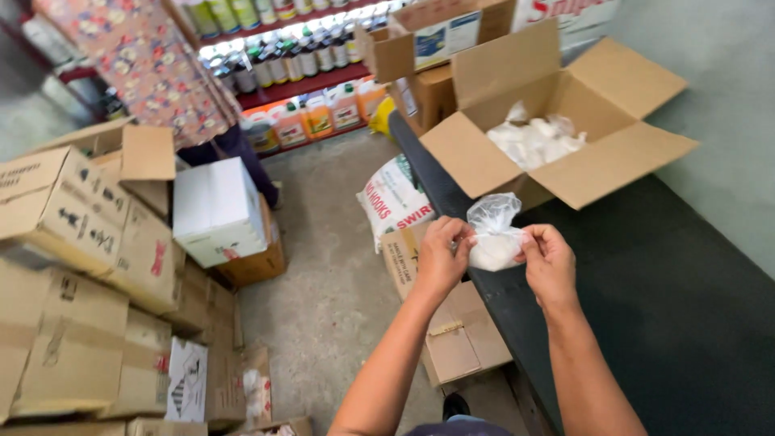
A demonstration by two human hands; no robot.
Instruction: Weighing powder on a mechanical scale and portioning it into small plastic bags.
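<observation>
Both my hands hold one small clear plastic bag (494,241) with white powder in its bottom half. My left hand (442,257) pinches its left side and my right hand (550,260) pinches its right side. The bag's twisted top sticks up between them. I hold it just above the near edge of a dark counter (662,291). Behind it on the counter stands an open cardboard box (484,157) with several similar white-filled bags (534,139) inside.
Stacked cardboard boxes (73,266) fill the left floor, with a white box (216,211) among them. A printed white sack (393,198) and a flat carton (456,335) lie by the counter. A person in a floral garment (149,60) stands before shelves of bottles (299,56).
</observation>
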